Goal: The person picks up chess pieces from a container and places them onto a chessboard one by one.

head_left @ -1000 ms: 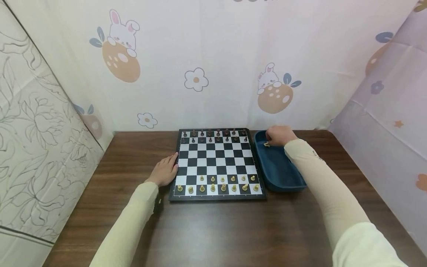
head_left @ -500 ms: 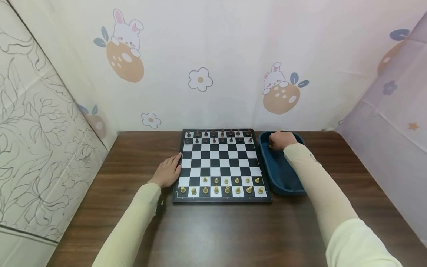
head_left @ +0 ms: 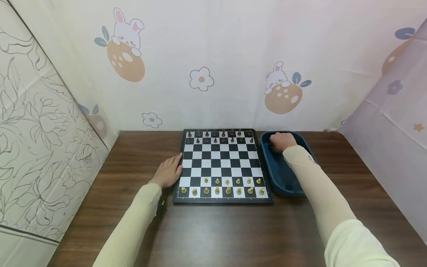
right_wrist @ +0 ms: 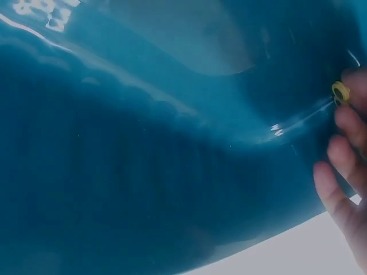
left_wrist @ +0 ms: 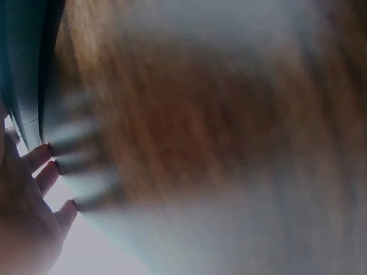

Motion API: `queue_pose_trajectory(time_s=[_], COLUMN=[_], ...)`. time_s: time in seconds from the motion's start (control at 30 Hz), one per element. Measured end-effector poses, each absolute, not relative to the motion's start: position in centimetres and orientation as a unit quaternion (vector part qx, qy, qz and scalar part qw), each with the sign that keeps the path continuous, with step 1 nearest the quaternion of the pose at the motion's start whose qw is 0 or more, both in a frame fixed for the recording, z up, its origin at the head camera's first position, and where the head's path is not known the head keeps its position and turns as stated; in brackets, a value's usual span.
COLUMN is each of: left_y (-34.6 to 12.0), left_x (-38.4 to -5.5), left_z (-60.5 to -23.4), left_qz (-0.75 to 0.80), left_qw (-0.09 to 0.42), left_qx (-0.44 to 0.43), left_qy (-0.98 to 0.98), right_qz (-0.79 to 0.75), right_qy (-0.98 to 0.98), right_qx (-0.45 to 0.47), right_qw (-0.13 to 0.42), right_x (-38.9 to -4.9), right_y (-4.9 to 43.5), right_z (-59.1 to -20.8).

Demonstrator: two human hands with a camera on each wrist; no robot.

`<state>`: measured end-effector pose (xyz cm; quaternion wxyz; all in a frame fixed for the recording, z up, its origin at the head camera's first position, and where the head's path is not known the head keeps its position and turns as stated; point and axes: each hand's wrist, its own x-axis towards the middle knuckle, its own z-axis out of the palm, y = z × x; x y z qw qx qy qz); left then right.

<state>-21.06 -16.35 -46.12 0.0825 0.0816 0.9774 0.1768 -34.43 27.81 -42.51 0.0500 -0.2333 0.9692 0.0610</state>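
Observation:
A black-and-white chessboard (head_left: pixel 213 162) lies on the wooden table. Along its left edge rests my left hand (head_left: pixel 166 172), fingers extended and touching the frame. To the right of the board my right hand (head_left: pixel 282 142) reaches into the back of a blue tray (head_left: pixel 283 180). In the right wrist view, thumb and index finger pinch a small yellow chess piece (right_wrist: pixel 340 91), mostly covered by the fingertips. Yellow pieces (head_left: pixel 217 190) stand in two rows at the near side, with two squares at the left of the front row bare. Dark red pieces (head_left: pixel 223 133) fill two far rows.
A curtain (head_left: pixel 233 92) printed with rabbits hangs right behind the table's back edge. Patterned panels close off the left and right sides. The brown table (head_left: pixel 213 233) stretches in front of the board. The tray's left rim sits close beside the board.
The head view has shifted slightly, so the board and tray appear farther right. A yellow piece seen in the tray by my right fingertips is now hidden in the head view. The left hand stays put.

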Motion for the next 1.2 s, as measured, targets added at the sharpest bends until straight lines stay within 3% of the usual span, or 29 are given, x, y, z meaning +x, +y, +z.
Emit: queue_pose_trajectory(time_s=[0.37,1.2], left_y=[-15.8,-16.4], left_x=[-21.2,-20.9], left_z=[-45.8,-46.4], left_qz=[0.179,0.181], left_qw=[0.078,0.071], left_qx=[0.092,0.093], left_qy=[0.976,0.976], right_qz=[0.079,0.024], right_qy=[0.968,0.977], right_qx=[-0.238,-0.205], right_qw=[0.010,0.058], right_x=[-33.3,-31.9], right_y=[28.0,27.8], right_z=[-41.9,-39.5])
